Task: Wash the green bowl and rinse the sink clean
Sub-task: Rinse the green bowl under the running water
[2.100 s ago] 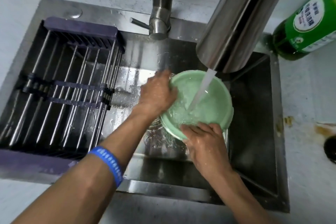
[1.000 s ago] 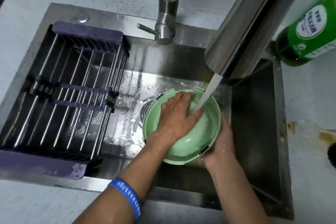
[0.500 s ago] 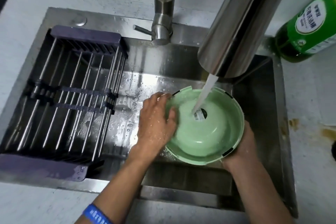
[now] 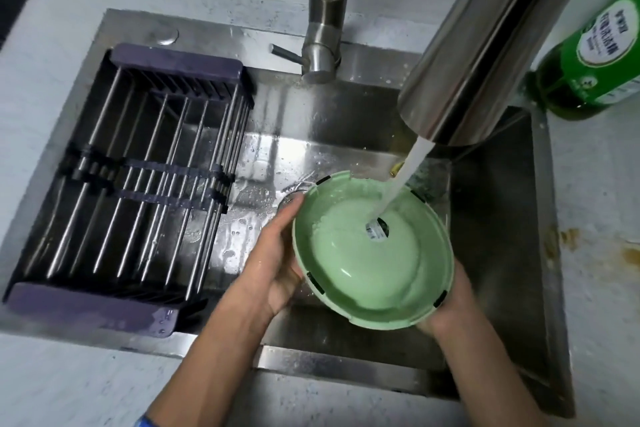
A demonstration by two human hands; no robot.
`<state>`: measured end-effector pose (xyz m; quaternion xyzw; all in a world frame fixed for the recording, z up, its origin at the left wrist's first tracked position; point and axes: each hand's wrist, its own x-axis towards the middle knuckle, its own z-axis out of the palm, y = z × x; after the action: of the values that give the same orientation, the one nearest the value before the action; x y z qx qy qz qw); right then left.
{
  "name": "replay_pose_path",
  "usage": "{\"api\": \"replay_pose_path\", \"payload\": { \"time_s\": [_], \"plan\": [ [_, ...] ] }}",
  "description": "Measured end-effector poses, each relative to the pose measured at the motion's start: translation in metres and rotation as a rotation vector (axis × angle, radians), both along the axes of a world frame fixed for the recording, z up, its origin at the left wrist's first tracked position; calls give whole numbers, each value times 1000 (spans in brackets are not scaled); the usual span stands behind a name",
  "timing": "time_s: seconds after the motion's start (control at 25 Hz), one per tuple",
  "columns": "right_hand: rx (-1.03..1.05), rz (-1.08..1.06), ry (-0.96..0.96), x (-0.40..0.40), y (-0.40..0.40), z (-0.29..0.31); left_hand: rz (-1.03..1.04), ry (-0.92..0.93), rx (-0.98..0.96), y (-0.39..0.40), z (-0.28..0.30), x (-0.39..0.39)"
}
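Green bowl [image 4: 372, 253] is held over the sink [image 4: 491, 218] basin, toward its right half, just right of the drain, tilted so the inside faces up toward me. Stream from the faucet spout [image 4: 485, 45] lands near the bowl's centre, on a small label or mark there; I judge the tilt is meant to let water sheet across the inside and spill off the low near rim.

Left hand [image 4: 277, 260] cups the bowl's left edge, fingers curled behind it, thumb side near the rim. Right hand [image 4: 450, 302] supports the near right edge from underneath; its fingers are hidden behind the bowl, so I read it as gripping but cannot see how.

Two-handed hold makes sense to me: wet, slick bowl under running water.

Drying rack [image 4: 138, 191] spans the sink's left half, apart from the bowl. Green detergent bottle [image 4: 595, 55] lies at the counter's far right corner.

Step looks like rinsing; the sink rinse is not yet done.
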<state>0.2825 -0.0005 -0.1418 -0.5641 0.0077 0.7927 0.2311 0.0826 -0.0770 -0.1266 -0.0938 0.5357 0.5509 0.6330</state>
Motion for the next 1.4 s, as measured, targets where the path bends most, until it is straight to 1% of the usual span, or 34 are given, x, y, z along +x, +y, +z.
{"api": "replay_pose_path", "payload": {
  "time_s": [0.12,0.24,0.36,0.44,0.56,0.64,0.76,0.84,0.92,1.0,1.08,1.12,1.2,1.24,1.32,1.4],
  "plan": [
    [11,47,54,-29,-5,-7,49,81,53,-8,14,-18],
    [113,52,97,-56,9,-7,107,128,98,-10,20,-31],
    [238,62,111,-58,31,-1,146,120,130,-3,6,-37],
    [366,114,57,-50,39,7,155,83,99,6,-6,-31],
    [559,182,-113,-35,44,18,182,9,65,21,-23,-15],
    [663,201,-161,-30,41,31,158,12,69,32,-33,-4],
    [733,179,-319,-27,37,56,57,1,23,44,-42,9],
    [722,188,-339,-25,36,68,0,-11,-29,46,-45,18],
    [658,193,-314,-25,37,72,-4,-21,-82,38,-48,21],
    [530,193,-253,-24,40,62,60,-31,-170,24,-45,16],
    [369,177,-177,-25,36,41,124,-11,-210,9,-33,11],
    [281,163,-142,-27,30,30,148,39,-219,3,-25,10],
    [116,109,-80,-36,15,10,181,201,-244,-4,-9,6],
    [69,94,-41,-41,9,4,208,280,-253,-6,-6,2],
    [77,65,7,-51,6,-3,231,389,-238,-5,-8,-8],
    [172,22,14,-57,13,-3,273,402,-170,-4,-13,-15]
  ]
}}
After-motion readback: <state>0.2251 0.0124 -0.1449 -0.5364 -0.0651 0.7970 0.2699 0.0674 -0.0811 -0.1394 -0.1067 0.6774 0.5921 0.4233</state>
